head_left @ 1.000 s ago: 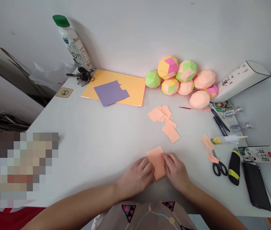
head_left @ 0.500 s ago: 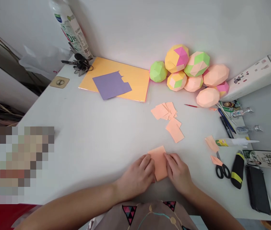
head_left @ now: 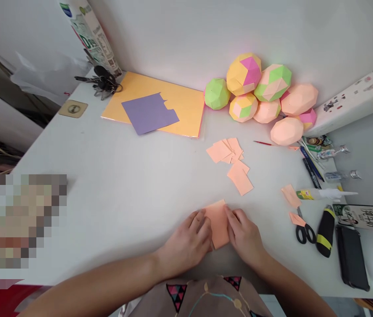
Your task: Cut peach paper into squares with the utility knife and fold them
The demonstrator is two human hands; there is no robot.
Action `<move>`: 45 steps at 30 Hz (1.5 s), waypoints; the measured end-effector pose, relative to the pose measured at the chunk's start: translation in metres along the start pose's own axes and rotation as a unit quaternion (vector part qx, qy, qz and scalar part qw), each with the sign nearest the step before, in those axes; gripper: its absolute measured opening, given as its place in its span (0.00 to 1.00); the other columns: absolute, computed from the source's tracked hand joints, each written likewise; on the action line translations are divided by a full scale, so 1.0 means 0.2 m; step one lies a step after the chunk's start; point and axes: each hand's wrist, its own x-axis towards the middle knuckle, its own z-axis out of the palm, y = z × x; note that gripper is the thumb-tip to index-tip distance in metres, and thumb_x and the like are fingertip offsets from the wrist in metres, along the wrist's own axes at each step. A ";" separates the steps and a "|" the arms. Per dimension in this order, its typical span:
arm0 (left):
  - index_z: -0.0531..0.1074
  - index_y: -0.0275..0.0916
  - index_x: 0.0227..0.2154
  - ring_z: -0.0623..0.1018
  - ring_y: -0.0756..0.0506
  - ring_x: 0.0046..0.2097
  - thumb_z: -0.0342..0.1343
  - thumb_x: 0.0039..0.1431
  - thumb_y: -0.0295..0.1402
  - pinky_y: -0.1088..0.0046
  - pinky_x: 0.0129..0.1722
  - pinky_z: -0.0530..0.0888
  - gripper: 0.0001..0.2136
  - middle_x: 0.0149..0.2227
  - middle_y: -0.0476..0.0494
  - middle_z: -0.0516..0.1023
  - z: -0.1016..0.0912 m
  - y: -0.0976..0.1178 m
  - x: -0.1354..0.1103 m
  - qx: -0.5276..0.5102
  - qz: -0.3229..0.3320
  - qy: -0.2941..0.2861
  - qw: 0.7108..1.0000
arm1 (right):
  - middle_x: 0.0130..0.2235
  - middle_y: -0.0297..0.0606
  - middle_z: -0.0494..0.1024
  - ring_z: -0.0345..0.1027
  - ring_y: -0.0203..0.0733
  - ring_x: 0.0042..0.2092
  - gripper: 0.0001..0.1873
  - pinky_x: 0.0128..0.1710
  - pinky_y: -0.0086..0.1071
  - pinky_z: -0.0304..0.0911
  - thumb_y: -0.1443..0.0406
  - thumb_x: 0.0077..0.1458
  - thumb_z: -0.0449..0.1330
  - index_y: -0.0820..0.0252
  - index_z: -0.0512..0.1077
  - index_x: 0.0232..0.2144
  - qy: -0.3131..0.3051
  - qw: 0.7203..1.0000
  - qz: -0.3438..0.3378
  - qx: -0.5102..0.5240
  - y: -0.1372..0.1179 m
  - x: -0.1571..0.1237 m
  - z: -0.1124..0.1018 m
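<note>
Peach paper square (head_left: 217,222) lies flat on the white table (head_left: 133,198) near its front edge, pinned from both sides; left hand (head_left: 188,242) has fingers curled loosely, fingertips pressing the square's left edge; right hand (head_left: 244,235) mirrors it, fingertips on the right edge; neither hand lifts or encloses the paper, both just press it down. Beyond the square, further from the person: loose pile of peach squares (head_left: 230,160); further still, against the wall, cluster of folded paper balls (head_left: 262,99) in peach, green, yellow and pink. Left of the balls: orange sheet stack (head_left: 186,110) with a purple sheet (head_left: 148,113) on top; keys (head_left: 102,83) and a bottle (head_left: 89,33) at its far left corner. Right of the square: scissors (head_left: 303,231), glue bottle (head_left: 325,194), yellow-black cutter (head_left: 324,231), dark case (head_left: 353,257), carton (head_left: 366,218); two small peach scraps (head_left: 291,196) beside the scissors. Pens (head_left: 310,165) lie beyond the glue.
</note>
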 end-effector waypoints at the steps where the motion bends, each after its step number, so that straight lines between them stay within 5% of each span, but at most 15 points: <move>1: 0.71 0.30 0.44 0.66 0.29 0.57 0.51 0.61 0.28 0.49 0.53 0.66 0.11 0.47 0.29 0.73 0.00 0.00 0.00 -0.020 -0.005 0.003 1.000 | 0.30 0.37 0.68 0.62 0.37 0.26 0.26 0.22 0.28 0.57 0.74 0.58 0.45 0.59 0.56 0.59 -0.003 1.000 0.001 -0.002 0.00 0.00 0.00; 7: 0.70 0.30 0.46 0.65 0.29 0.59 0.50 0.61 0.26 0.47 0.54 0.65 0.12 0.50 0.28 0.72 0.01 0.00 -0.01 -0.077 -0.024 0.007 0.997 | 0.30 0.38 0.68 0.62 0.37 0.26 0.27 0.21 0.28 0.54 0.75 0.58 0.45 0.61 0.57 0.59 -0.005 1.000 0.000 -0.001 0.00 0.00 0.01; 21: 0.72 0.27 0.40 0.73 0.33 0.52 0.52 0.61 0.36 0.56 0.50 0.70 0.14 0.47 0.28 0.74 -0.01 0.00 0.00 0.155 0.032 0.037 0.987 | 0.31 0.38 0.68 0.63 0.38 0.28 0.29 0.22 0.27 0.53 0.76 0.58 0.45 0.62 0.53 0.61 -0.004 1.000 -0.006 -0.014 0.01 -0.01 0.03; 30: 0.71 0.33 0.34 0.71 0.38 0.53 0.50 0.61 0.27 0.58 0.54 0.67 0.06 0.42 0.36 0.75 0.02 -0.02 0.02 0.113 0.024 0.067 0.991 | 0.31 0.38 0.69 0.62 0.38 0.26 0.25 0.22 0.28 0.54 0.74 0.59 0.43 0.61 0.60 0.58 -0.047 0.998 0.020 -0.030 0.01 -0.01 0.04; 35: 0.69 0.35 0.28 0.71 0.39 0.50 0.49 0.60 0.24 0.63 0.49 0.70 0.06 0.35 0.40 0.72 0.03 -0.04 0.06 0.105 0.021 0.047 0.993 | 0.30 0.39 0.69 0.61 0.37 0.25 0.25 0.21 0.28 0.53 0.75 0.58 0.42 0.64 0.64 0.55 -0.052 0.997 0.010 -0.064 0.01 0.00 0.04; 40: 0.68 0.35 0.33 0.71 0.42 0.40 0.50 0.59 0.27 0.66 0.37 0.72 0.03 0.33 0.42 0.69 0.04 -0.02 0.11 0.131 -0.004 0.009 0.991 | 0.31 0.39 0.68 0.62 0.37 0.26 0.24 0.22 0.28 0.55 0.76 0.57 0.44 0.66 0.65 0.54 -0.042 0.997 0.010 -0.064 0.00 0.01 0.03; 45: 0.68 0.35 0.33 0.70 0.40 0.40 0.55 0.56 0.35 0.64 0.38 0.71 0.08 0.36 0.39 0.69 0.04 -0.01 0.12 0.132 -0.014 0.009 0.991 | 0.33 0.40 0.69 0.64 0.38 0.28 0.24 0.22 0.28 0.57 0.75 0.55 0.47 0.67 0.65 0.53 -0.060 0.997 0.028 -0.043 -0.01 0.02 0.01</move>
